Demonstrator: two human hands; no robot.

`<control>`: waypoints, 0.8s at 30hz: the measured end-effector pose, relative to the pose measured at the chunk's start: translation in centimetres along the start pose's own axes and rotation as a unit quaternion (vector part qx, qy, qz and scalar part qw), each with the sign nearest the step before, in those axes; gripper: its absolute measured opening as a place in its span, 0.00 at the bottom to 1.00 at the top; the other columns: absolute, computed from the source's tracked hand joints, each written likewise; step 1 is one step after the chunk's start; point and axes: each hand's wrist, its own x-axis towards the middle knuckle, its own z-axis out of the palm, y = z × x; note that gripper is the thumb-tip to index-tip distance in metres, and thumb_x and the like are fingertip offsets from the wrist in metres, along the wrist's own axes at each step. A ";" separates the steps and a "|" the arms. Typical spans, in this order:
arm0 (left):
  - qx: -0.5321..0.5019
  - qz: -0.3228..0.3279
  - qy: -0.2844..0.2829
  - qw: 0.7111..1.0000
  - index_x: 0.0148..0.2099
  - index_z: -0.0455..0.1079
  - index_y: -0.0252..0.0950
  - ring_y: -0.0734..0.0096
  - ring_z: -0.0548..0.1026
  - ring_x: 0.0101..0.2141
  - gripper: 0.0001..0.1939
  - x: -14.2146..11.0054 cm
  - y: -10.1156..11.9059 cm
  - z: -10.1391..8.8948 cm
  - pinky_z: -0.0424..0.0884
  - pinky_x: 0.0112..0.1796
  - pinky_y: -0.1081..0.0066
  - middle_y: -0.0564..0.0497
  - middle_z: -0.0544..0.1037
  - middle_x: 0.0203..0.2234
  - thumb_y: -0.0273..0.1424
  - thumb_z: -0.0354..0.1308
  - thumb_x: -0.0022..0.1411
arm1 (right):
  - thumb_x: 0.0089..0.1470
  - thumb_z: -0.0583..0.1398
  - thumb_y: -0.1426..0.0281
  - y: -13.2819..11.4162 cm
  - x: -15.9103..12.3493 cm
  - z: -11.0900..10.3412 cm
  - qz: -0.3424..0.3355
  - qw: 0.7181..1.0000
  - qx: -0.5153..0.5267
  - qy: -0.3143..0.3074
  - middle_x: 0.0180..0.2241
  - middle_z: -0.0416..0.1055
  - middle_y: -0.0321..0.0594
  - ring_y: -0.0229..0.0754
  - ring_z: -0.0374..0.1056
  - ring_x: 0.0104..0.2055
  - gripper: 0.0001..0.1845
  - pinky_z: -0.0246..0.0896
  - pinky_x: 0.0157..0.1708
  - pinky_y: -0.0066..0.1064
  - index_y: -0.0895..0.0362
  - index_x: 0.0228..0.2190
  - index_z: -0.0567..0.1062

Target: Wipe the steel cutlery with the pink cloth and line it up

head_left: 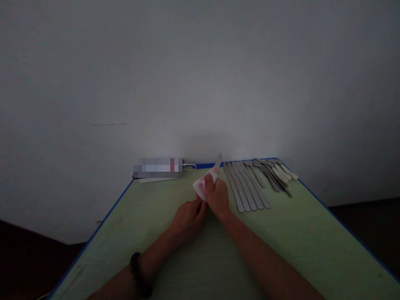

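Observation:
A white and pink cloth point(200, 186) is bunched up in my right hand point(218, 196), which is closed around it. Out of the cloth's far end a table knife's blade point(219, 160) points up and away from me. My left hand point(188, 216) is closed just below the cloth, at the near end of the same knife; its fingers hide the handle. Right of my hands, several table knives point(249, 189) lie side by side with their handles toward me.
Farther right lie a spoon or fork point(258, 175), several dark-handled utensils point(272, 178) and some with white handles point(279, 172). At the back left of the green table point(131, 225) stands a blurred-out box-like object point(158, 168) beside a white cable point(190, 166). A wall point(200, 83) rises behind.

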 end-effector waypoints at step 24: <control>0.010 -0.040 -0.014 0.999 0.46 0.59 0.38 0.64 0.75 0.28 0.16 -0.3 0.8 0.0 0.63 0.28 0.71 0.50 0.75 0.26 0.40 0.36 0.68 | 0.53 0.45 0.47 1.2 8.7 -12.1 0.042 0.972 -0.005 0.231 0.17 0.70 0.45 0.46 0.65 0.22 0.30 0.56 0.22 0.34 0.56 0.18 0.71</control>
